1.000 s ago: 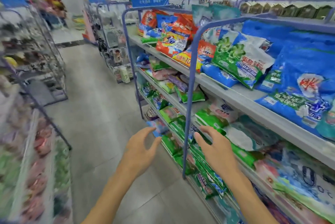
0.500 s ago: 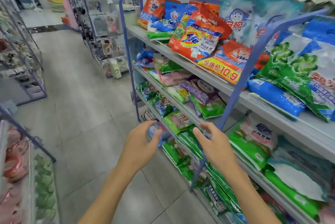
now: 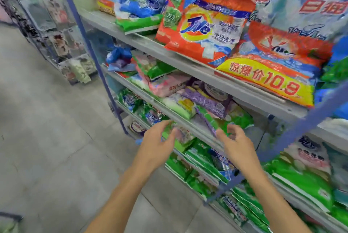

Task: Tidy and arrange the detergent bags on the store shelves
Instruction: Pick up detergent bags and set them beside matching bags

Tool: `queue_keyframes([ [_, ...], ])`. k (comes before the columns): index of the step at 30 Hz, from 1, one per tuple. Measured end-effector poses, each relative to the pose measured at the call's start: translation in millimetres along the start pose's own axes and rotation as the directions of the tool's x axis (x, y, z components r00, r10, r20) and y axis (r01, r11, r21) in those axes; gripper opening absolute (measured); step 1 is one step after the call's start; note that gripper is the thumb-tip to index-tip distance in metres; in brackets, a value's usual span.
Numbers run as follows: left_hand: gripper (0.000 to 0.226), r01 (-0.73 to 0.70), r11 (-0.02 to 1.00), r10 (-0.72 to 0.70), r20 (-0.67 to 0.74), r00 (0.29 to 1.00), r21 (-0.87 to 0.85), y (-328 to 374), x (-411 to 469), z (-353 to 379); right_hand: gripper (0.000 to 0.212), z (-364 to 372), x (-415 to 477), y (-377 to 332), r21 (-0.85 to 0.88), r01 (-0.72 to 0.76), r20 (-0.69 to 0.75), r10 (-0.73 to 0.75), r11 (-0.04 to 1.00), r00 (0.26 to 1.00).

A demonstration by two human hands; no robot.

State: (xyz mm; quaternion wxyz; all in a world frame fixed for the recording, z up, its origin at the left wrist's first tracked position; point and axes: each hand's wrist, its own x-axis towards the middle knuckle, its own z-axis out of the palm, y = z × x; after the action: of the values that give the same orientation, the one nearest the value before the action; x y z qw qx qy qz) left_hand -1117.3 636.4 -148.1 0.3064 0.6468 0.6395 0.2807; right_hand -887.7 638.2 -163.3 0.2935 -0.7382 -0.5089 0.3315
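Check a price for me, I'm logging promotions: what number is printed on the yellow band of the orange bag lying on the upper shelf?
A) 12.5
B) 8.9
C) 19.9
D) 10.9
D: the yellow band across the orange bag on the upper shelf reads 10.9 in red digits.

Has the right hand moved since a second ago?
Yes. The right hand rose and reached in, from low beside the blue post to the front edge of the middle shelf.
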Motion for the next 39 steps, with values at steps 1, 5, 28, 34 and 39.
queue_keyframes([
  [1,0.049,-0.016,1.0,0.016,0.011,1.0,0.002,-7,20,6,0.065,8,17,2,0.012,-0.023,-0.013,0.023,1.0,1.0],
  [5,0.051,-0.062,0.998,0.064,0.046,0.997,-0.033,-32,91,34,0.065,39,76,13,0.024,-0.059,-0.134,0.062,0.998,0.989],
  [28,0.01,0.192,0.696,-0.041,0.229,0.973,-0.692,-65,275,105,0.048,42,189,49,0.722,-0.134,-0.124,0.318,0.679,0.94],
  [34,0.014,0.463,0.641,-0.127,0.509,0.851,-0.613,-69,257,90,0.054,35,156,73,0.808,-0.188,-0.051,0.385,0.558,0.922],
  [39,0.022,0.476,0.607,-0.126,0.515,0.848,-0.637,-51,252,99,0.043,39,134,73,0.887,-0.204,0.022,0.402,0.414,0.915],
])
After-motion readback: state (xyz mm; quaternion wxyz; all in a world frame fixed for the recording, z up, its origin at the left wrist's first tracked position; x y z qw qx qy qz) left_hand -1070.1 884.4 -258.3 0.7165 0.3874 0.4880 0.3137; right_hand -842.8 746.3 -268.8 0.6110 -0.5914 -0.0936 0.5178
